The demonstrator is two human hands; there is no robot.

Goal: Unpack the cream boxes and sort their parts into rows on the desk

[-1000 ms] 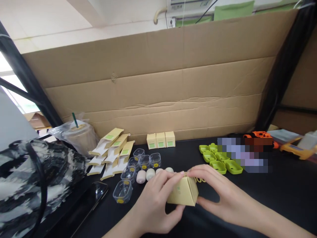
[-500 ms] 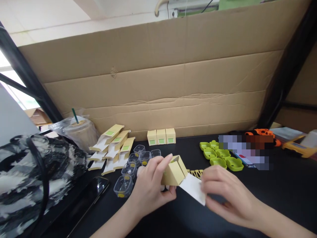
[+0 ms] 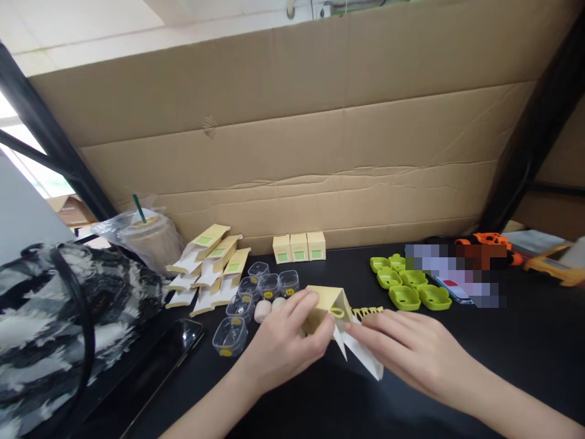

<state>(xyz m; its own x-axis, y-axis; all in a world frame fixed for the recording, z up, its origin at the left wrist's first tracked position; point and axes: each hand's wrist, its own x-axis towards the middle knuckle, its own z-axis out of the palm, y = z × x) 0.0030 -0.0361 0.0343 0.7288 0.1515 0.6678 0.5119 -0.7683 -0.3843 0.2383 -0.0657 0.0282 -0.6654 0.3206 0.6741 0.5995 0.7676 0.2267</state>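
- Tan little carton (image 3: 325, 303) has dropped since a moment ago, and it's now low over the counter (image 3: 512, 360) by the clear cups (image 3: 269, 285).
- Your left hand (image 3: 283, 350): fingers clamped round it.
- Your right hand (image 3: 411, 353): fingers stretched flat on its open white flap (image 3: 365, 361).

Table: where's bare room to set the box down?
Free: the table right of the right hand, in front of the green trays; also the strip between trays and three small boxes. Crowded: left of the box: cups, cartons, phone.
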